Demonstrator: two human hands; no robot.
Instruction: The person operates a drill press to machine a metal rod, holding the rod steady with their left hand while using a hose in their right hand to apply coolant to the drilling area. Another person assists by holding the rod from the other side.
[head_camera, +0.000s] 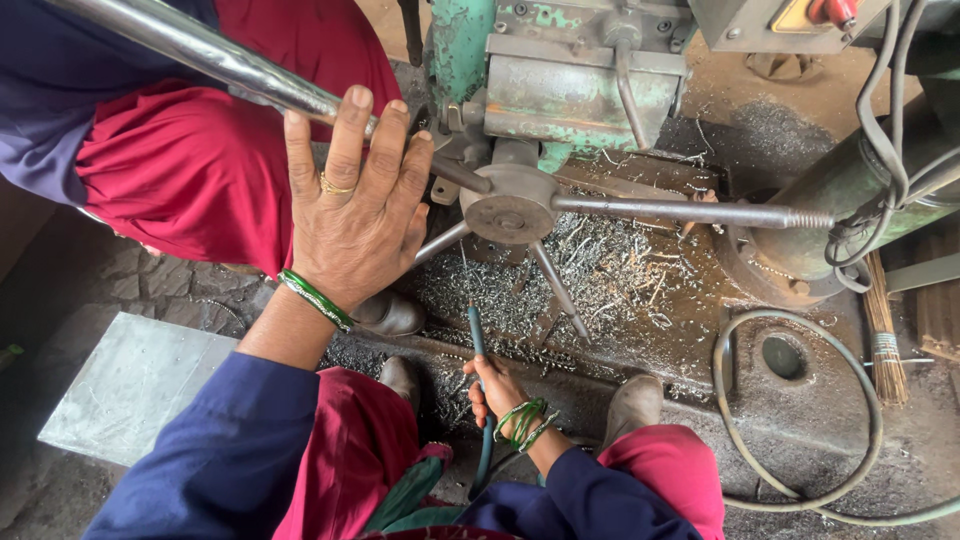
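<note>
The person's left hand (352, 205) is spread open, fingers flat against a long shiny steel bar (215, 58) running up-left. Their right hand (497, 392) is closed around a thin teal hose (479, 340), down by the shavings-covered base of the worn green drilling machine (560, 75).

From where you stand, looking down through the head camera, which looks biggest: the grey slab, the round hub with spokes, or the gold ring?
1. Grey slab, largest by far.
2. Round hub, though it may lie at a different distance from the camera.
3. Gold ring on the left hand, smallest.
</note>
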